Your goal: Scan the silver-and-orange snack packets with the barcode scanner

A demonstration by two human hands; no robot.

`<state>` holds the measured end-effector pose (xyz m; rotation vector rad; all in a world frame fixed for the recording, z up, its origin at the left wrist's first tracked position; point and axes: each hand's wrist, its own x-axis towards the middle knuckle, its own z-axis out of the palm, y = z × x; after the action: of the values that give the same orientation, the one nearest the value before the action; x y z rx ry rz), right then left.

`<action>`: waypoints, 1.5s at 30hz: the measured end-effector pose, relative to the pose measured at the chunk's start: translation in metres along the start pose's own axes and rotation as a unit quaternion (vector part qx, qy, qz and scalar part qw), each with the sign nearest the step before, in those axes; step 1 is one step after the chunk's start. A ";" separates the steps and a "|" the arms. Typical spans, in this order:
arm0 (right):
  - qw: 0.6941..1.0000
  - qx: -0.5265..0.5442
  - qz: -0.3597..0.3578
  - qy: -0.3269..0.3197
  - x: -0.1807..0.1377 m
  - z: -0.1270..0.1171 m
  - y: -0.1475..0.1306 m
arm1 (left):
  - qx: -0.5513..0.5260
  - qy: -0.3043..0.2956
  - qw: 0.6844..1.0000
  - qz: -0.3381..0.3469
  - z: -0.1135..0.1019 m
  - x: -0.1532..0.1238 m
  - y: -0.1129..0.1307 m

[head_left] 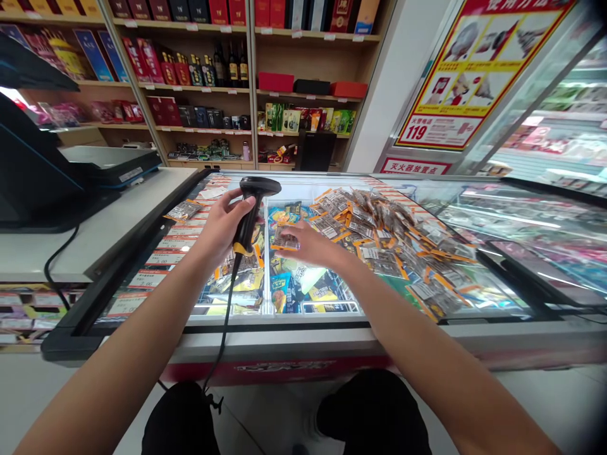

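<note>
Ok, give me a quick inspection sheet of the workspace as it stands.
Surface: glass freezer lid, packaged goods visible beneath.
Job's things: barcode scanner; snack packet.
Clutter: pile of packets on the lid; one stray packet at left.
Hands: left hand grips the scanner; right hand holds the snack packet.
Cables: scanner cable hangs over the front edge.
Surroundings: till screen left, shelves behind, poster right.

Facing wooden shelves [303, 95] lining the upper left and centre, meeting a white wall [393, 95] beside a red-and-yellow poster [474, 69] at upper right, standing on pale floor [569, 398] running along the bottom edge.
</note>
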<state>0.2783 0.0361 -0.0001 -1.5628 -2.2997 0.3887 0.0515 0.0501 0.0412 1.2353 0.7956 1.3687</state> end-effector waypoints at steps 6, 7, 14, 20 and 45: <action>0.995 -0.088 -0.043 0.025 0.003 0.033 -0.047 | -0.031 0.040 0.996 0.071 -0.008 0.005 0.012; 0.994 -0.089 -0.045 0.033 0.005 0.037 -0.052 | -0.035 0.042 0.995 0.078 -0.009 0.005 0.013; 0.986 0.017 -0.161 0.024 0.015 0.060 -0.068 | -0.044 0.044 0.994 0.095 -0.012 0.008 0.013; 0.987 0.026 -0.140 0.078 0.021 0.034 -0.049 | -0.025 0.038 0.996 0.075 -0.009 0.006 0.012; 0.957 0.106 0.215 0.166 0.013 -0.038 0.025 | 0.051 -0.087 0.995 0.013 0.002 -0.005 -0.009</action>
<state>0.3111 0.0584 0.0257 -1.8481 -1.6085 0.4207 0.0551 0.0467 0.0324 1.4282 0.7354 1.2335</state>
